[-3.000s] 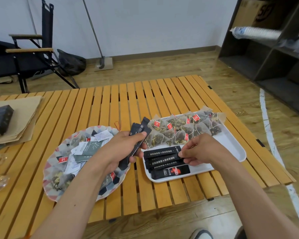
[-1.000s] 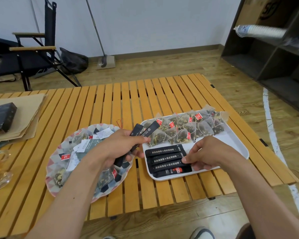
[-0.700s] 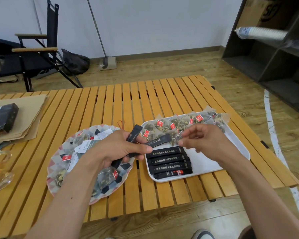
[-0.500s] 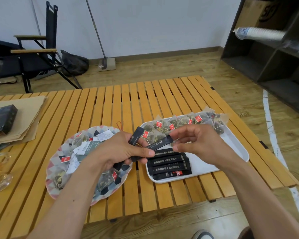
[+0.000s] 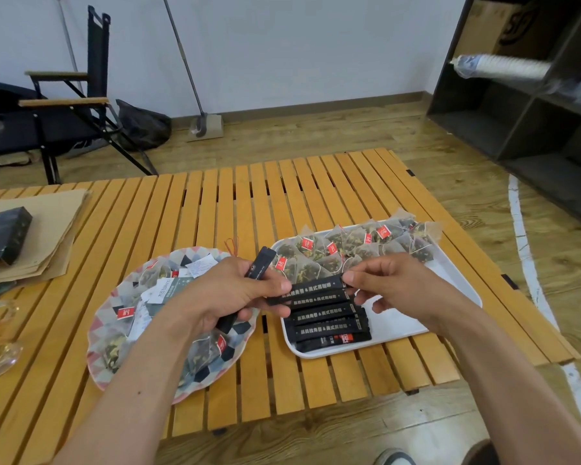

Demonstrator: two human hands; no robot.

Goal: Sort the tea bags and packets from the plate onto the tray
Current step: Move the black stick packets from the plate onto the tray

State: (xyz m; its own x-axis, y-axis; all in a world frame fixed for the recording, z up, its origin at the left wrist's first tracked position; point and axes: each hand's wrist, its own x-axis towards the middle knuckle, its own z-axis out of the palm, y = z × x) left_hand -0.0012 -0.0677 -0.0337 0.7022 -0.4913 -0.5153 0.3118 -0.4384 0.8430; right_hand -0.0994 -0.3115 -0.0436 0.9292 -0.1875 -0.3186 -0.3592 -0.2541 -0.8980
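Step in hand: hand-to-hand transfer of 1 black stick packet point(image 5: 311, 287), held level above the near-left part of the tray point(image 5: 450, 297). Right hand point(image 5: 396, 286) pinches the packet's right end between thumb and forefinger; the other fingers are loosely curled below it. Left hand point(image 5: 228, 293) is closed on the packet's left end and also grips a spare stick point(image 5: 261, 263), which pokes up and away past the knuckles, its lower end showing under the palm. Cannot tell whether the fist holds more than that 1 spare. The hands are close but not touching, linked only by the packet. On the tray: a row of black sticks point(image 5: 329, 325) lies side by side along the near-left edge, directly under the held packet; pyramid tea bags point(image 5: 349, 246) are bunched along the far edge; the right part is bare. The plate point(image 5: 96, 347), just left of the tray on the slatted table point(image 5: 215, 203), holds mesh tea bags point(image 5: 202, 355) and paper packets point(image 5: 163, 292), so by my estimate the sort is roughly half done. Next move, as I judge it: left fingers release this packet only, keeping hold of the spare; right hand lowers it parallel to the row, on the far side, printed face up. Risk: a loosened left grip drops the spare too.
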